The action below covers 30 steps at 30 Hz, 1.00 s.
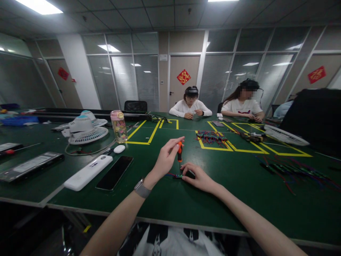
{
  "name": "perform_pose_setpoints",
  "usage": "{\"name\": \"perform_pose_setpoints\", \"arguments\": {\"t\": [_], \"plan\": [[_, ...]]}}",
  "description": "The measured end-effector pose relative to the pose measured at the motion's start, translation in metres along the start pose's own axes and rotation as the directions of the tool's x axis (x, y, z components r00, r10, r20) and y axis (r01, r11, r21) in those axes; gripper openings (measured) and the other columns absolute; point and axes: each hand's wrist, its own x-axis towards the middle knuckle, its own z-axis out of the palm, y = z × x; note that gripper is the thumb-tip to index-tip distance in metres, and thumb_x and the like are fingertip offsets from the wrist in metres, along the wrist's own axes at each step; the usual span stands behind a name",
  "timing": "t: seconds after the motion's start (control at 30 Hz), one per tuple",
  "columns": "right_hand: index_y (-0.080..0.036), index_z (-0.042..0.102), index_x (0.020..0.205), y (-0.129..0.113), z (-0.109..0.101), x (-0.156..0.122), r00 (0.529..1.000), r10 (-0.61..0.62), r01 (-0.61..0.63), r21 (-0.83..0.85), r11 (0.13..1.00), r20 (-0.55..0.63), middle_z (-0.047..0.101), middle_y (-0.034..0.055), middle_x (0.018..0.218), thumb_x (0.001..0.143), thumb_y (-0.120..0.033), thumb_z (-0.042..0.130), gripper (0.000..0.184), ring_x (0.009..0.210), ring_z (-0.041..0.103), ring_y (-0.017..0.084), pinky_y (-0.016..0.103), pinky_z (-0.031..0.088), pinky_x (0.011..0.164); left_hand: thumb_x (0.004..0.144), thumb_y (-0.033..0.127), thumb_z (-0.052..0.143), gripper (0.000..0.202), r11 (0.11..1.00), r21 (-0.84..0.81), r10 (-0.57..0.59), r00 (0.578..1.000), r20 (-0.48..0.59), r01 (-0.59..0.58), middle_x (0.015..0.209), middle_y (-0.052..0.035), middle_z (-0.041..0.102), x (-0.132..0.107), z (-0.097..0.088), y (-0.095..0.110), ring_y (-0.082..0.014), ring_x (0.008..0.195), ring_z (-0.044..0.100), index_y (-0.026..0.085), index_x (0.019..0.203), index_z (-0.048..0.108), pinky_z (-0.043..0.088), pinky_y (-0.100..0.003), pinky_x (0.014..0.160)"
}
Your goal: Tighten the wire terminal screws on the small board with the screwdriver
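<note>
Currently circuit board [177, 176] at right hand's [198, 177] fingertips, under upright screwdriver [180, 153].

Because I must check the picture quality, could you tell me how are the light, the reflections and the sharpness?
Head view, top: the ceiling lights burn out to white and reflect in the glass partitions; head view, sides: the outer doors lean, suggesting wide-angle distortion; head view, centre: the screwdriver stands out, but the circuit board looks soft, its detail too small to tell.
</note>
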Motion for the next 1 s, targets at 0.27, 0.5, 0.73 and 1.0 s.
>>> {"name": "perform_pose_setpoints", "arguments": {"t": [0.27,0.5,0.73,1.0], "plan": [[-0.018,0.062,0.081,0.0023,0.0002,-0.0001,1.000,-0.004,0.004,0.005,1.000,-0.012,0.064,0.0083,0.102,0.082,-0.017,0.066,0.004,0.099,0.062,0.021,0.036,0.047,0.090,0.090,0.028,0.058,0.026,0.996,0.083,0.025,0.998,-0.054,-0.020,0.102,-0.0049,0.058,0.0002,0.0001,-0.0034,-0.0141,0.089,0.059,0.022,0.114,0.068,0.049,-0.024,0.080],[-0.018,0.062,0.082,-0.0015,-0.0006,0.0006,1.000,-0.006,0.006,0.010,1.000,-0.018,0.065,0.0083,0.101,0.082,-0.019,0.066,0.003,0.098,0.062,0.022,0.037,0.048,0.090,0.093,0.026,0.052,0.032,1.000,-0.002,-0.011,1.000,0.012,0.011,0.104,-0.0064,0.063,-0.0013,0.0016,-0.0007,-0.0161,0.094,0.062,0.021,0.123,0.062,0.050,-0.028,0.084],[-0.019,0.064,0.087,-0.0028,-0.0007,0.0007,1.000,-0.013,0.013,-0.009,1.000,0.001,0.064,0.0076,0.103,0.081,-0.020,0.068,0.007,0.100,0.062,0.021,0.037,0.048,0.092,0.095,0.027,0.048,0.033,1.000,0.030,0.000,1.000,0.020,-0.001,0.109,-0.0069,0.061,-0.0015,0.0024,0.0021,-0.0152,0.094,0.060,0.022,0.124,0.062,0.049,-0.026,0.083],[-0.018,0.066,0.082,-0.0019,-0.0004,0.0015,1.000,0.016,-0.016,-0.019,1.000,0.002,0.064,0.0086,0.104,0.080,-0.019,0.068,0.002,0.100,0.062,0.022,0.038,0.048,0.092,0.087,0.026,0.062,0.025,0.994,0.108,0.031,0.998,-0.050,-0.025,0.099,-0.0046,0.060,-0.0008,0.0016,0.0006,-0.0145,0.089,0.059,0.021,0.111,0.069,0.049,-0.024,0.080]]}}
